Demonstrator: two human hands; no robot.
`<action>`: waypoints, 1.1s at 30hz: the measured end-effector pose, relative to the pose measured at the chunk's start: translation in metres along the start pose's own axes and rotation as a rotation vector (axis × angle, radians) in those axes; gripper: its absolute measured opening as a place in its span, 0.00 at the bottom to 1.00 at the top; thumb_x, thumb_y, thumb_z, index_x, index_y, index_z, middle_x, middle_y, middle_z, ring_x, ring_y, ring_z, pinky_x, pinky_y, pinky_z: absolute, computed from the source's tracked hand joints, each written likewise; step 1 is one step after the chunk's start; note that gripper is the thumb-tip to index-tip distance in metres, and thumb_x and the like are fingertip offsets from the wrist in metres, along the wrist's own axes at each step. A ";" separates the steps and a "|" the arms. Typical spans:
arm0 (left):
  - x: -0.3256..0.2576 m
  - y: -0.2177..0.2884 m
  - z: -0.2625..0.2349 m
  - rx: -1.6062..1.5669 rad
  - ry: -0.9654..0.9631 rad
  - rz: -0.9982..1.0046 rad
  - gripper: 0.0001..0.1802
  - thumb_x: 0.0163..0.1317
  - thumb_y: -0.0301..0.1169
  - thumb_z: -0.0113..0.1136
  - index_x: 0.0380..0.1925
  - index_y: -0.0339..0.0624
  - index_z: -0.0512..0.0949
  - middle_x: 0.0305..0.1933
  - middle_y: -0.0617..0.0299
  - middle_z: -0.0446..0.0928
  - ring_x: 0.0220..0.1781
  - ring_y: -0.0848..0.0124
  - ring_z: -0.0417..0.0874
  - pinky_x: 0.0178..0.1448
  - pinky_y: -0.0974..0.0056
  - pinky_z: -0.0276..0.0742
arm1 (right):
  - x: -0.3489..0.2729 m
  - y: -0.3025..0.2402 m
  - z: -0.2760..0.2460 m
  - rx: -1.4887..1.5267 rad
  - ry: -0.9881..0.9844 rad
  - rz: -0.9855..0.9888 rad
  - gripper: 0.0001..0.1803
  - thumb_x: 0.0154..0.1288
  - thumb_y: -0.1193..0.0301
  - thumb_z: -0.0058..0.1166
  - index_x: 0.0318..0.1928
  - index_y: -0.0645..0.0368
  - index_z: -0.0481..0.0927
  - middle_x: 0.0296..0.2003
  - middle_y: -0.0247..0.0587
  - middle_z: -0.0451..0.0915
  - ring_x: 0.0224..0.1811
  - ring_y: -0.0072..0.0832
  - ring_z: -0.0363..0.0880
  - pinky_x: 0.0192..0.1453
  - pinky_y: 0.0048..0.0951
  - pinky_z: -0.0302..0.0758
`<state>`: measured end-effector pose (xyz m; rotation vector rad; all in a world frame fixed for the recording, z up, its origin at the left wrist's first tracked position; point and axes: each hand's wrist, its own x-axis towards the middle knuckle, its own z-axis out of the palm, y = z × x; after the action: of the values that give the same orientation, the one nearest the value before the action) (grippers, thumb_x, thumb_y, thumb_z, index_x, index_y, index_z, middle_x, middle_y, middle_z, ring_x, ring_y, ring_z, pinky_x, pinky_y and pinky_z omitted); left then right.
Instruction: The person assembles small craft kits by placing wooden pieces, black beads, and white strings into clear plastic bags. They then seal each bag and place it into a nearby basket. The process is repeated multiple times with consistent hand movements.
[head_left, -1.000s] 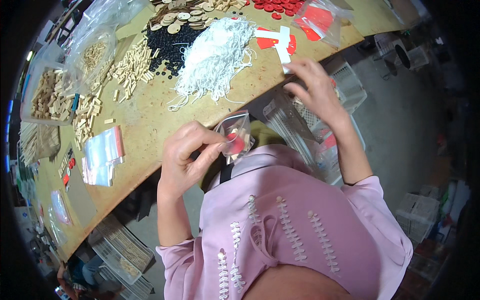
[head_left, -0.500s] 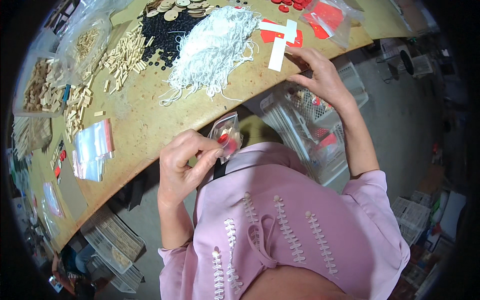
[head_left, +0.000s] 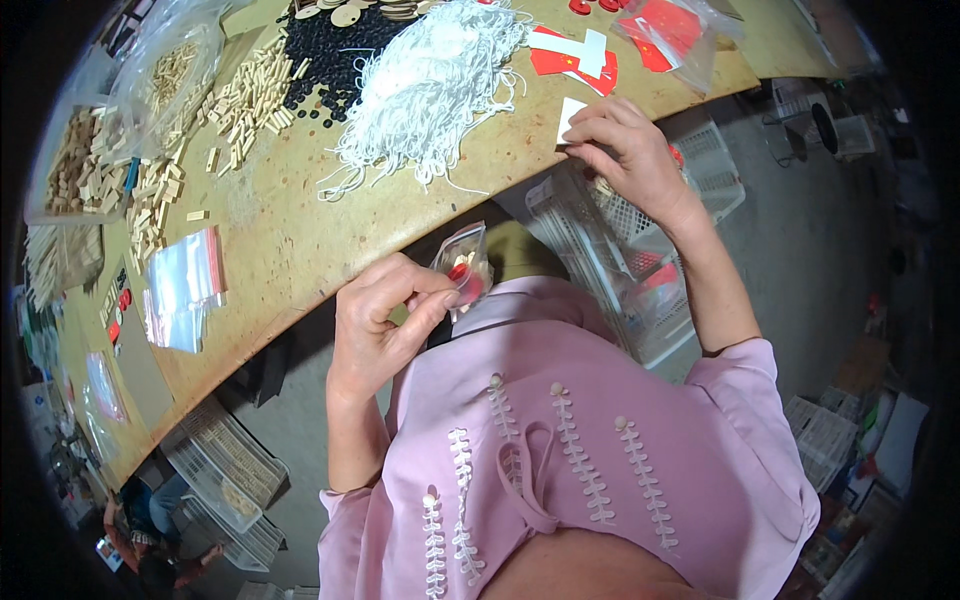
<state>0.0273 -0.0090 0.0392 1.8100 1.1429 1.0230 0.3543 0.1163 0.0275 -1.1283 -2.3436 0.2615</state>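
My left hand point(head_left: 375, 320) is closed, pinching a small clear zip bag point(head_left: 476, 243) between thumb and fingers, just off the table's front edge. Inside the bag are red round pieces and pale wooden pieces. Over the table edge to the right, my right hand point(head_left: 640, 165) is closed on a white paper strip point(head_left: 570, 112), its fingertips covering part of it. Beyond that hand lie small red paper flags point(head_left: 548, 62) with yellow stars, and more white strips point(head_left: 592, 55) rest across them.
White strings point(head_left: 430, 100) form a big heap on the table point(head_left: 290, 230), beside black beads point(head_left: 325, 65) and wooden sticks point(head_left: 245, 105). Empty zip bags point(head_left: 183, 290) lie at left. Bagged red flags point(head_left: 668, 35) sit at far right. Plastic crates point(head_left: 640, 290) stand below; another person is at lower left.
My right hand has closed on one white strip and drawn it toward the table edge, away from the flags. My left hand and the bag have shifted slightly right.
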 end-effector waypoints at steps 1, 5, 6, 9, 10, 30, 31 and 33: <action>-0.001 0.000 0.000 -0.003 0.000 -0.007 0.03 0.60 0.23 0.73 0.33 0.39 0.87 0.28 0.62 0.82 0.27 0.73 0.77 0.33 0.68 0.72 | -0.002 0.002 0.002 0.022 0.019 -0.007 0.13 0.58 0.78 0.69 0.45 0.59 0.85 0.44 0.41 0.84 0.48 0.40 0.83 0.52 0.38 0.80; -0.004 0.000 -0.001 0.007 0.001 -0.021 0.03 0.59 0.23 0.73 0.33 0.39 0.87 0.28 0.62 0.81 0.27 0.74 0.76 0.33 0.68 0.72 | -0.002 -0.002 0.006 0.012 0.096 -0.008 0.07 0.61 0.76 0.68 0.40 0.58 0.86 0.38 0.41 0.85 0.47 0.43 0.83 0.51 0.42 0.81; -0.005 0.000 -0.001 0.002 0.005 -0.021 0.03 0.59 0.23 0.73 0.33 0.38 0.87 0.28 0.62 0.81 0.27 0.74 0.76 0.33 0.68 0.72 | -0.002 -0.004 0.008 -0.025 0.113 0.001 0.07 0.61 0.76 0.68 0.40 0.59 0.86 0.38 0.41 0.84 0.46 0.43 0.83 0.51 0.42 0.81; -0.007 0.001 -0.001 -0.001 0.020 -0.021 0.03 0.59 0.23 0.73 0.33 0.38 0.87 0.28 0.62 0.81 0.27 0.74 0.76 0.33 0.67 0.72 | -0.003 -0.008 0.019 -0.135 0.184 0.030 0.06 0.61 0.76 0.68 0.40 0.59 0.86 0.37 0.41 0.84 0.45 0.43 0.83 0.50 0.42 0.81; -0.007 0.001 -0.001 0.005 0.027 -0.019 0.04 0.59 0.23 0.73 0.33 0.38 0.87 0.28 0.62 0.81 0.27 0.74 0.76 0.33 0.67 0.72 | -0.003 -0.006 0.024 -0.172 0.220 0.043 0.06 0.61 0.75 0.68 0.39 0.59 0.86 0.37 0.41 0.83 0.45 0.43 0.83 0.50 0.41 0.80; -0.018 -0.009 0.001 -0.051 0.055 -0.072 0.04 0.59 0.21 0.73 0.33 0.37 0.86 0.26 0.62 0.79 0.26 0.75 0.75 0.32 0.68 0.72 | -0.004 -0.015 -0.002 -0.001 0.016 0.022 0.14 0.57 0.76 0.72 0.41 0.62 0.80 0.39 0.46 0.84 0.44 0.47 0.82 0.49 0.42 0.79; -0.018 -0.009 0.001 -0.055 0.056 -0.080 0.04 0.59 0.21 0.73 0.33 0.37 0.86 0.26 0.62 0.79 0.26 0.75 0.75 0.33 0.68 0.72 | -0.004 -0.014 -0.004 0.008 -0.016 0.064 0.12 0.58 0.76 0.71 0.41 0.63 0.82 0.43 0.45 0.85 0.46 0.43 0.83 0.50 0.39 0.80; -0.018 -0.009 0.002 -0.064 0.058 -0.096 0.03 0.59 0.21 0.73 0.32 0.37 0.86 0.27 0.62 0.79 0.26 0.75 0.75 0.33 0.68 0.72 | -0.004 -0.011 -0.007 0.026 -0.079 0.145 0.10 0.61 0.77 0.71 0.42 0.65 0.85 0.50 0.42 0.87 0.50 0.35 0.86 0.52 0.32 0.82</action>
<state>0.0205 -0.0230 0.0261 1.6685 1.2065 1.0502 0.3527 0.1057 0.0357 -1.2993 -2.3223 0.3944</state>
